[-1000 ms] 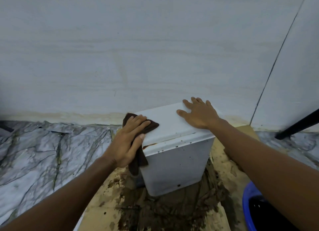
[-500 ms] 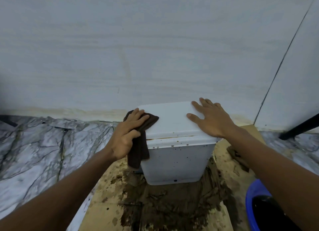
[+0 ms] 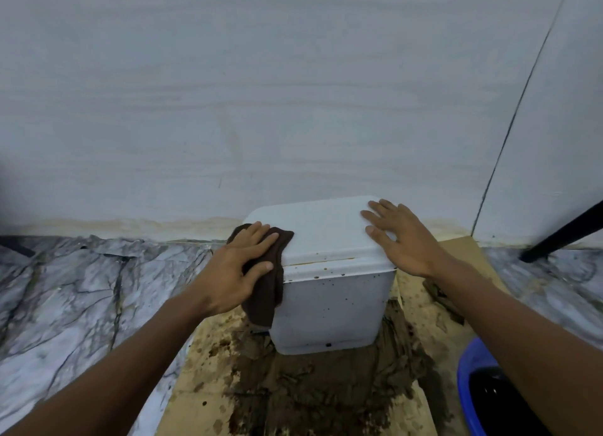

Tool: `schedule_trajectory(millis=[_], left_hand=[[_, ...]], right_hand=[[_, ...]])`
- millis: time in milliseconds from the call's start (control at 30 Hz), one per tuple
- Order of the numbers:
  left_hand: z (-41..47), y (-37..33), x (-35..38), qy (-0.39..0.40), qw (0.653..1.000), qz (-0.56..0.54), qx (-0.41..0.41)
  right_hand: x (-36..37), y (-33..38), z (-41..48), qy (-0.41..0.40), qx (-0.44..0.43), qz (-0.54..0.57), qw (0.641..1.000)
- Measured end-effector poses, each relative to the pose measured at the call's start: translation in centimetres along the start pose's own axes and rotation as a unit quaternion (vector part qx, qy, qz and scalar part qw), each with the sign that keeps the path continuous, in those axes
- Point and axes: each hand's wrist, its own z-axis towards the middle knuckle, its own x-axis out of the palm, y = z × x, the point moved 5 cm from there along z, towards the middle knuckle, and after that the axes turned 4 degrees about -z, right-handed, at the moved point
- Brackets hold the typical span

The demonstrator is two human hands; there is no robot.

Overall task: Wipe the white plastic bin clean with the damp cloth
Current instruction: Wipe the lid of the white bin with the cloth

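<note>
A: Since a second ago the white plastic bin (image 3: 332, 305) has swung round squarer to us, and the right hand (image 3: 404, 240) has slid out to the 3 o'clock edge of the lid (image 3: 323, 230); the last half second changed almost nothing.
B: Is that hand gripping?
A: No; it lies flat on the lid, palm down, fingers spread.
B: And the left hand (image 3: 228, 272)?
A: At the lid's 9 o'clock corner; fingers straight and slightly fanned, pressing the brown cloth (image 3: 266, 292) onto the lid, thumb flat on it lower down; the loose end hangs down the bin's side.
B: Where does the bin stand?
A: Upright, lid on, on dark-stained cardboard (image 3: 192, 386), close to the wall (image 3: 293, 109) at its 12 o'clock; dark specks dot its front; a blue bucket (image 3: 465, 380) sits at its 4 o'clock.
</note>
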Motion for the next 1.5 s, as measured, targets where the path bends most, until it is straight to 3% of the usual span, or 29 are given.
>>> schedule_trajectory(millis=[133,267,400,600,967,1267,1367,1500], left_hand=[[2.4,-3.9,2.9,-0.008,0.987,0.149,0.063],[4.4,-7.1,6.7,0.002,0.968,0.244,0.057],[3.4,-5.5,5.1,0.020,0.970,0.235,0.063],[-1.1,0.8,0.4,-0.002,0.989,0.147,-0.016],[6.1,-8.3,7.7,0.027,0.969,0.238,0.064],[-0.1,-0.2,0.3,0.023,0.988,0.152,-0.023],[0.0,-0.3,0.6,0.014,0.988,0.152,-0.034],[2.9,-3.9,3.2,0.006,0.979,0.202,0.011]], right_hand=[[0.4,0.4,-0.2,-0.019,0.007,-0.014,1.000],[0.6,0.3,-0.6,-0.035,0.007,-0.049,0.998],[0.6,0.8,-0.9,-0.060,-0.017,-0.050,0.997],[0.7,1.4,-0.6,-0.064,-0.021,-0.043,0.997],[0.9,0.5,-0.8,-0.079,-0.003,-0.072,0.994],[1.0,1.2,-0.6,-0.094,-0.024,-0.044,0.994],[1.0,0.9,-0.6,-0.095,-0.014,-0.051,0.994],[1.1,0.7,-0.7,-0.088,-0.008,-0.067,0.994]])
